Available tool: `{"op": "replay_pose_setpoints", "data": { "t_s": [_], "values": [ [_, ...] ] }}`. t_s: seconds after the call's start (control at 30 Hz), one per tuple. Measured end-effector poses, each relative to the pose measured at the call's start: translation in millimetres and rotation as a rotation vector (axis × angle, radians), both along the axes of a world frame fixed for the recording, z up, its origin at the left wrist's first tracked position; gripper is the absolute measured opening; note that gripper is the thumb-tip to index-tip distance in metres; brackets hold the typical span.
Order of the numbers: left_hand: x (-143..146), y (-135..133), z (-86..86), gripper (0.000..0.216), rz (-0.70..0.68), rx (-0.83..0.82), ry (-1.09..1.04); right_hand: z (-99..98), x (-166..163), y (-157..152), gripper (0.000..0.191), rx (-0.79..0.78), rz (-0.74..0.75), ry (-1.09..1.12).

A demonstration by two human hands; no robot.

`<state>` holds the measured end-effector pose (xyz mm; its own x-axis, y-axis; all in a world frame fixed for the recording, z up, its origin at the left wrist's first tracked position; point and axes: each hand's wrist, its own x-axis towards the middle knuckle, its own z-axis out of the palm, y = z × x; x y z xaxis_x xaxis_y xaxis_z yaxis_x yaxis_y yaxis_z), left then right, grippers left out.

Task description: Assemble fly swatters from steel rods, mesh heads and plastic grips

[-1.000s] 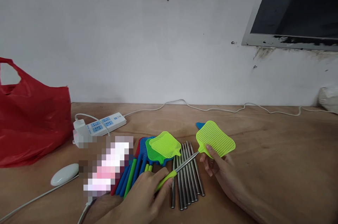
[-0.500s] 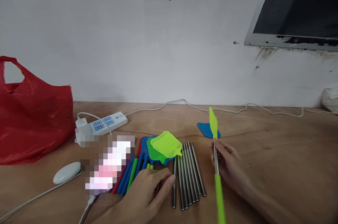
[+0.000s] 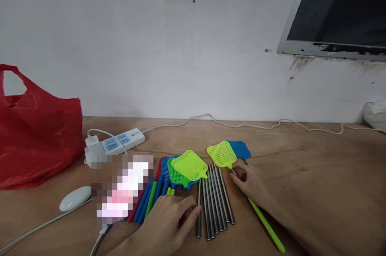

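Note:
My right hand (image 3: 249,181) pinches the metal rod of a yellow-green fly swatter (image 3: 221,154) just below its mesh head. The swatter lies low over the table, its handle (image 3: 267,226) slanting toward the front right. Partly beneath its head is a blue swatter head (image 3: 240,150), whose lower part my hand hides. My left hand (image 3: 169,222) rests with loosely curled fingers and the thumb apart, its thumb tip beside the leftmost of several metal rods (image 3: 215,199). Beyond it lie stacked mesh swatter heads (image 3: 188,165) and coloured handles (image 3: 150,199), partly covered by this hand.
On the left are a red plastic bag (image 3: 39,135), a white power strip (image 3: 123,140) with a plug, a white oval device (image 3: 75,198) and a pixelated phone-like object (image 3: 125,187). A white cable (image 3: 238,124) runs along the wall. The wooden table (image 3: 325,167) extends rightward.
My right hand has tilted the yellow-green swatter down and left from upright; its head now shows flat beside the blue one, its handle swung right. My left hand has stayed about still.

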<state>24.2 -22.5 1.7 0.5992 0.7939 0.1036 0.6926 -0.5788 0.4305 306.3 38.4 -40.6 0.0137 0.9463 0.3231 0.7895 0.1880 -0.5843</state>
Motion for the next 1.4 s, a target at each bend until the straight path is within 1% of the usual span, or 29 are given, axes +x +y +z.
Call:
{"op": "replay_pose_setpoints", "data": {
  "t_s": [0.13, 0.33, 0.4, 0.53, 0.7, 0.83, 0.97, 1.03, 1.1, 1.2, 1.3, 1.4],
  "values": [
    [0.9, -0.3, 0.1, 0.037, 0.003, -0.001, 0.018, -3.5, 5.0, 2.0, 0.017, -0.006, -0.039, -0.101],
    [2.1, -1.5, 2.0, 0.037, 0.006, -0.018, 0.035, 0.7, 7.1, 1.7, 0.038, 0.0, -0.104, -0.31],
    [2.3, -1.6, 1.9, 0.036, 0.009, -0.015, 0.042, 3.4, 6.5, 0.9, 0.036, 0.002, -0.105, -0.345],
    [1.6, -1.1, 0.0, 0.036, -0.001, -0.001, 0.046, 7.9, 5.6, -0.5, 0.022, 0.009, -0.07, -0.371],
    [0.1, -0.6, -1.5, 0.035, 0.004, 0.016, 0.037, 12.3, 5.0, -4.4, 0.023, -0.001, -0.06, -0.389],
    [0.4, -0.2, 0.2, 0.035, -0.001, 0.016, 0.024, 18.5, 6.3, -7.5, 0.019, -0.024, -0.094, -0.443],
    [1.0, 0.8, 1.7, 0.034, 0.015, 0.034, 0.028, 23.8, 13.3, -6.2, 0.014, 0.043, -0.157, -0.477],
    [0.9, 1.0, 1.7, 0.034, 0.021, 0.033, 0.032, 24.2, 16.9, -4.9, 0.02, 0.067, -0.203, -0.503],
    [0.8, 0.9, 1.1, 0.033, 0.019, 0.026, 0.037, 23.4, 18.7, -4.5, 0.028, 0.048, -0.228, -0.533],
    [0.5, 0.0, 0.3, 0.033, 0.013, 0.029, 0.048, 22.1, 17.3, -5.6, 0.034, -0.044, -0.233, -0.566],
    [0.5, -0.8, 0.9, 0.033, 0.014, 0.033, 0.05, 22.2, 14.6, -7.2, 0.033, -0.106, -0.233, -0.558],
    [0.9, -0.7, 1.7, 0.033, 0.016, 0.029, 0.048, 22.4, 14.0, -7.0, 0.029, -0.116, -0.221, -0.544]
  ]
}}
